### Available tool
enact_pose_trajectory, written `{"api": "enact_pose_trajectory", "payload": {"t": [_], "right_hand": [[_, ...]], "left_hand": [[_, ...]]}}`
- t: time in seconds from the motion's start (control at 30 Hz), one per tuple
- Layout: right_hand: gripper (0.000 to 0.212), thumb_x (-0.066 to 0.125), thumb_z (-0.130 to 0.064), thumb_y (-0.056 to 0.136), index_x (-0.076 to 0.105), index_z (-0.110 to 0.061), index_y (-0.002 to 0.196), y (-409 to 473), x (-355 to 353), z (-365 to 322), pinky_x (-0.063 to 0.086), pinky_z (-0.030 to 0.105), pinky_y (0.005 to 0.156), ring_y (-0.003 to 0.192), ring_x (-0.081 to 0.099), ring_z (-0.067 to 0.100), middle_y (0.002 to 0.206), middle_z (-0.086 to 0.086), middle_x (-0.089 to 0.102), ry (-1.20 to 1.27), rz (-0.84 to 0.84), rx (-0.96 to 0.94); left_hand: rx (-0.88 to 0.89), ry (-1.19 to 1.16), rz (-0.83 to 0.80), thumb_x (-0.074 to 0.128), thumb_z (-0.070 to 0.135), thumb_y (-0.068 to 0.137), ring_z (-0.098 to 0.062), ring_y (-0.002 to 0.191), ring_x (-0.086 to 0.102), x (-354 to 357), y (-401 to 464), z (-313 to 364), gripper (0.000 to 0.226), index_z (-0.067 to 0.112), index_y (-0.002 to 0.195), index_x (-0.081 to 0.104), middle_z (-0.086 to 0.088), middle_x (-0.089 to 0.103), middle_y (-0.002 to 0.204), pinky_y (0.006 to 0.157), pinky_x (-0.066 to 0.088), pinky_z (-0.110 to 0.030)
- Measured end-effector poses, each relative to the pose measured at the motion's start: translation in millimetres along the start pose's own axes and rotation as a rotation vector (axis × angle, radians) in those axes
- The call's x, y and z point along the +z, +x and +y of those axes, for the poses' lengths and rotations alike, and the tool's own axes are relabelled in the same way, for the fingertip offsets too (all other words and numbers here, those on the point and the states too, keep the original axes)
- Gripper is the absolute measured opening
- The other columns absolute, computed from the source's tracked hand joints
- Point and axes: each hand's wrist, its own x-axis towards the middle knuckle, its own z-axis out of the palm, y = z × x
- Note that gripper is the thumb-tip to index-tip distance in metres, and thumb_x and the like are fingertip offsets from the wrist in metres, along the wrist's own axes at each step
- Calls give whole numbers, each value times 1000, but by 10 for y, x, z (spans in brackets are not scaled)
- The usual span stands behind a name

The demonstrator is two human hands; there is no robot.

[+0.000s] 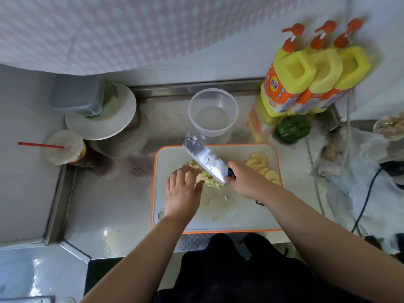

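Works at a white cutting board [240,215] with an orange rim, set on a steel counter [109,204]. Grips a cleaver [205,159] in the right hand [244,182], with fingers curled tight round the dark handle. Holds the blade tilted, tip pointing away and to the left, lower edge down against a pile of chopped yellow bits [209,180] near the middle of the board. Carries specks of the same stuff on the flat of the blade toward the tip. Lays the left hand [183,189] on the near left side of that pile, with fingers spread and mostly straight, pinching nothing, fingertips touching the bits opposite the blade. Leaves a few stray bits on the board just nearer the body than the pile.

Has a fan of pale round slices [261,166] at the far right corner of the board, apart from the pile and just beyond the right hand.

Beyond the board: a clear plastic tub [213,90], upright, with what looks like water in it. Right of the tub, against the wall: three yellow pump bottles [290,84] with orange caps, and a dark green vegetable [294,127] just in front of them. Far left: a white plate [122,119] with a grey lidded box [76,95] on it, and beside it a sealed cup [63,147] with a red straw. At the right edge: a dark cable [367,197] over crumpled plastic.
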Motion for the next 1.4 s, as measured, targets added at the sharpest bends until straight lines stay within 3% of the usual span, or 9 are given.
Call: {"api": "enact_pose_trajectory", "payload": {"t": [0.17,0.43,0.63,0.73,0.87,1.03,1.2,1.27,1.4], "right_hand": [[24,50,-31,95,35,-19,81,-172,-97,111,34,36,60,70,48,27,75,3,50,-13,110,26],[22,58,-34,89,48,-14,87,-529,-400,674,40,33,67,78,54,23,79,-1,57,281,467,254],[18,55,-27,89,47,-15,79,-780,-441,1168,35,31,60,65,49,19,65,-5,49,423,554,347],[24,54,-23,90,39,-13,73,-865,-416,1286,34,33,60,62,43,19,64,-1,44,455,572,378],[30,52,-21,90,31,-15,69,-924,-365,1396,31,35,59,58,34,18,63,1,37,498,587,416],[31,51,-24,90,30,-18,68,-945,-353,1523,31,34,56,55,35,17,61,-1,37,473,562,450],[32,51,-25,91,29,-22,67,-943,-343,1612,29,28,55,55,35,12,62,-5,37,479,543,456],[32,51,-24,91,29,-22,67,-946,-344,1634,27,28,54,55,35,12,62,-6,37,489,549,451],[32,51,-26,92,30,-23,67,-962,-343,1658,26,28,52,56,37,11,63,-6,38,461,545,440]], "left_hand": [[-96,-92,2,48,29,89,-32,106,56,-21,32,13,30,19,117,49,-7,57,116,88,49,-46],[136,-143,-120,48,34,89,-29,96,54,180,123,680,27,17,108,58,-5,60,106,82,53,-44],[373,33,-388,43,64,79,-23,110,45,462,106,1385,64,21,122,60,0,58,122,87,51,-39],[459,159,-484,58,70,70,-26,117,42,637,103,1561,74,19,124,63,-1,56,129,96,48,-43],[437,329,-608,73,71,65,-31,130,45,792,170,1776,80,20,127,64,-3,55,138,112,34,-49],[421,370,-749,51,57,94,-35,150,-8,917,278,1962,71,21,151,30,-6,2,164,118,-12,-53],[472,399,-720,51,47,97,-36,150,-5,920,190,2002,59,17,146,35,-9,7,162,112,-23,-52],[515,392,-639,63,44,91,-37,147,14,942,122,1982,58,14,138,46,-11,26,156,115,-19,-52],[605,316,-499,94,35,49,-30,103,44,959,15,1863,59,15,99,68,-6,57,107,103,30,-45]]}}
